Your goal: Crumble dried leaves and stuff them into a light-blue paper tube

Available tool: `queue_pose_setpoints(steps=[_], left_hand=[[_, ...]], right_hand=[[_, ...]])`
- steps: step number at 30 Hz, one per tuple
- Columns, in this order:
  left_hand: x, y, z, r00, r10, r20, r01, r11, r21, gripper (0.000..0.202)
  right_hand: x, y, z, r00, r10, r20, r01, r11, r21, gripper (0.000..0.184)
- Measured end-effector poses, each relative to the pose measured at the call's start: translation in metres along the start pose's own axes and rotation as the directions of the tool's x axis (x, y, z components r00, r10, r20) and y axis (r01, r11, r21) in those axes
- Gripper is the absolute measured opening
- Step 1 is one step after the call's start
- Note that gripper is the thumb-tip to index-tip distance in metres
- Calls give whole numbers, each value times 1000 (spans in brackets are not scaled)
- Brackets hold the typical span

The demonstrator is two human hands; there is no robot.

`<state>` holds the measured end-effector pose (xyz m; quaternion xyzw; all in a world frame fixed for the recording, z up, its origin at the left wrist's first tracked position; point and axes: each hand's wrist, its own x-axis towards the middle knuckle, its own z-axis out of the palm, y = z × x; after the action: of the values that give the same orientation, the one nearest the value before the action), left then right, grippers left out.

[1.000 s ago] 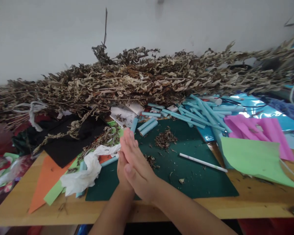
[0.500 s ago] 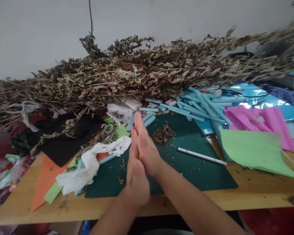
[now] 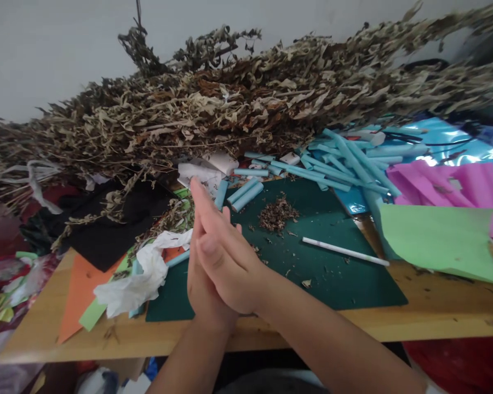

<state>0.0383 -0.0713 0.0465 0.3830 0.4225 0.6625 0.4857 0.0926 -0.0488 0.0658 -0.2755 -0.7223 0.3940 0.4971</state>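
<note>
1 view, from the head, shows us the left hand (image 3: 200, 284) and the right hand (image 3: 225, 260) pressed palm to palm, fingers straight, over the left part of the green mat (image 3: 353, 287) — we cannot tell whether anything lies between them. To their right, 1 small heap of crumbled dried leaves (image 3: 277, 213) sits on the mat, loose bits around it. We judge that heap done and much left whole: leafy dried stalks (image 3: 230, 109) lie behind. Near the heap we see 1 thin white stick (image 3: 345, 251) — farther back, many pale-blue tubes (image 3: 349, 164).
</note>
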Motion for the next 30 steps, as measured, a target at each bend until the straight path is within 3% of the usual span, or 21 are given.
queue_pose_setpoints(steps=[3,6,10,13,15,16,18,21,23,26,30], left_hand=[[1,-6,0,994,-106,8,105,966,-234,40],[6,-19,-7,958,-285,25,278,908,-313,42],[10,-34,-19,901,-434,-23,379,811,-446,31],[15,-34,-22,797,-599,-74,437,658,-613,26],[19,-31,-22,718,-686,-119,412,557,-722,27],[20,-29,-21,699,-702,-135,383,527,-759,27],[23,-26,-19,707,-693,-142,337,507,-794,29],[21,-26,-17,778,-625,-69,369,542,-755,32],[18,-28,-17,834,-552,5,397,594,-700,31],[11,-30,-15,875,-483,12,370,654,-660,29],[0,-35,-6,841,-540,-33,396,656,-642,28]], right_hand=[[7,8,2,998,-28,55,34,995,-97,58],[7,21,8,996,-47,82,59,986,-155,59],[0,28,6,997,-40,68,46,995,-87,57],[-6,32,-7,1000,3,-19,-2,1000,28,50],[-11,38,-14,981,41,-189,-24,995,92,44],[-14,42,-15,965,49,-257,-23,994,103,42],[-20,50,-14,966,1,-259,9,999,38,41],[-27,55,-5,995,-103,-3,101,974,-202,49],[-27,53,0,991,-107,77,125,941,-314,53],[-21,48,5,998,-62,3,59,940,-337,55],[-8,44,8,992,-45,-119,8,956,-294,53]])
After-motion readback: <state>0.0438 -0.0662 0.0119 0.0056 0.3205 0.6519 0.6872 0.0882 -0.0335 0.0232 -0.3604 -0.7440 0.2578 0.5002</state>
